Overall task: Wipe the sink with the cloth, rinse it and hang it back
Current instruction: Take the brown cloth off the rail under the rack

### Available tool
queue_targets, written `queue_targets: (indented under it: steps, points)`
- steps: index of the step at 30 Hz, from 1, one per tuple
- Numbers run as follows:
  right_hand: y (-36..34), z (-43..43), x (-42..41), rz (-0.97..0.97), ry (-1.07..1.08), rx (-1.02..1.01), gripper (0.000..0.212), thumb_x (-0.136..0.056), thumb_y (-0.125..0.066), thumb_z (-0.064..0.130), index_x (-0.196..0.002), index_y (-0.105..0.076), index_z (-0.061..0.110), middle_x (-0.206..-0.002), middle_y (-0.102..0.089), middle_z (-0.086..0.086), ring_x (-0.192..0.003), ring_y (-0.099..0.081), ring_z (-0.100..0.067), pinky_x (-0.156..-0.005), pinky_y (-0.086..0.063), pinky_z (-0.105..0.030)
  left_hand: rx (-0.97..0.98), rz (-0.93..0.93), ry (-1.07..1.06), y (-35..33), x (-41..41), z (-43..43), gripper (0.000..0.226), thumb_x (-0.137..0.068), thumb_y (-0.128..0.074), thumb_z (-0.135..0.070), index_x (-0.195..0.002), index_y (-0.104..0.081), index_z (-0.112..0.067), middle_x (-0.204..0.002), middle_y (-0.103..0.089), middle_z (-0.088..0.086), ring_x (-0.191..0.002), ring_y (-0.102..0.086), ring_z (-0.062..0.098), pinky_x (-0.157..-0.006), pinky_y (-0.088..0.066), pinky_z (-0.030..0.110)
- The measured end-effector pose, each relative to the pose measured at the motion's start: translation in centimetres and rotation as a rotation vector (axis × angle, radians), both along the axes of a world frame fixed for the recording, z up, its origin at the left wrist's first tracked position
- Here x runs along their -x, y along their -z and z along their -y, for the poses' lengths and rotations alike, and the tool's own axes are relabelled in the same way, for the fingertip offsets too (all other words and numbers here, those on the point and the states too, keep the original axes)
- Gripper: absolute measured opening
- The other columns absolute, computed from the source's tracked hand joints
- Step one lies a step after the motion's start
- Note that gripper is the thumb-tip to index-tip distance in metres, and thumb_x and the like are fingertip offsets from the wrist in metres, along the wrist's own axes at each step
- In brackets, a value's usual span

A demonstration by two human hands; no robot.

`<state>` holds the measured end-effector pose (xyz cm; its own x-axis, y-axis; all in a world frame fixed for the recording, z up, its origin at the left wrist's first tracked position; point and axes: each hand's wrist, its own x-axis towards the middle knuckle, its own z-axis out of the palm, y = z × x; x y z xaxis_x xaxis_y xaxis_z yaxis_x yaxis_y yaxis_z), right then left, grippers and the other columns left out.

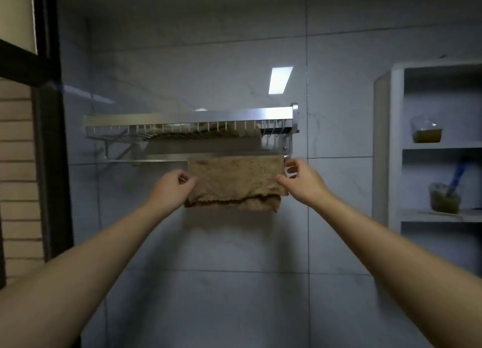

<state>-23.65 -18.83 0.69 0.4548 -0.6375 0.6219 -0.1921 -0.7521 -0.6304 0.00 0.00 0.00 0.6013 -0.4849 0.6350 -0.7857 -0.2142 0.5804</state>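
A tan fuzzy cloth (236, 182) hangs folded over the lower bar of a metal wall rack (161, 160), near the bar's right end. Its back layer shows a little below the front one. My left hand (173, 188) pinches the cloth's left edge between thumb and fingers. My right hand (300, 179) pinches its right edge at about the same height. Both arms reach up from the bottom corners of the view. The sink is out of view.
The rack's wire shelf (187, 128) above the bar holds folded cloths. Grey wall tiles lie behind. A white shelf unit (396, 149) at right holds two jars (427, 131) (444, 200), one with a blue handle in it. A dark window frame (49, 139) stands at left.
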Motion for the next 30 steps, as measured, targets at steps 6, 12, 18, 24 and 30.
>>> queue_targets:
  steps: [6, 12, 18, 24, 30]
  points:
    - [-0.2, 2.0, -2.6, 0.018, 0.002, 0.039, 0.045, -0.089, -0.069, 0.032, -0.128, -0.049, 0.022, -0.114, -0.059, 0.007, -0.101, -0.064, -0.019, -0.082, -0.06, -0.046, 0.053, -0.01, -0.078, -1.1, -3.4, 2.3, 0.035, -0.096, -0.061, -0.038, -0.116, -0.061, -0.01, -0.103, -0.064, 0.006, -0.097, -0.06, 0.027, -0.078, -0.041, 0.033]
    - [-0.6, 2.6, -4.3, 0.144, 0.044, 0.057, 0.047, -0.09, -0.068, 0.027, -0.131, -0.047, 0.021, -0.092, -0.06, 0.005, -0.081, -0.062, -0.014, -0.075, -0.06, -0.04, 0.195, -0.087, -0.001, -0.5, -5.2, 3.4, 0.032, -0.094, -0.066, -0.032, -0.119, -0.06, -0.012, -0.101, -0.067, 0.016, -0.096, -0.065, 0.031, -0.084, -0.051, 0.041]
    - [-1.2, 2.9, -4.8, 0.16, 0.162, 0.01, 0.051, -0.09, -0.068, 0.031, -0.135, -0.047, 0.017, -0.085, -0.062, 0.005, -0.081, -0.062, -0.012, -0.074, -0.055, -0.033, 0.288, -0.134, 0.015, -1.4, -5.3, 4.8, 0.016, -0.088, -0.074, -0.023, -0.089, -0.066, -0.009, -0.082, -0.068, 0.008, -0.086, -0.069, 0.036, -0.08, -0.059, 0.049]
    - [-1.4, 3.0, -5.1, 0.249, 0.23, -0.08, 0.025, -0.086, -0.073, 0.025, -0.101, -0.053, 0.018, -0.087, -0.064, 0.0, -0.085, -0.064, -0.02, -0.075, -0.055, -0.035, 0.344, -0.065, -0.064, -2.0, -5.3, 5.4, 0.012, -0.086, -0.074, -0.026, -0.079, -0.069, -0.018, -0.083, -0.071, 0.001, -0.085, -0.066, 0.024, -0.081, -0.055, 0.038]
    - [-2.3, 2.4, -5.7, 0.201, 0.122, -0.149, 0.017, -0.087, -0.071, 0.025, -0.081, -0.07, 0.009, -0.086, -0.071, -0.009, -0.085, -0.069, -0.024, -0.078, -0.061, -0.049, 0.353, -0.219, 0.062, -2.7, -5.7, 4.6, 0.016, -0.086, -0.076, -0.018, -0.073, -0.068, -0.019, -0.079, -0.068, 0.002, -0.082, -0.065, 0.023, -0.084, -0.056, 0.043]
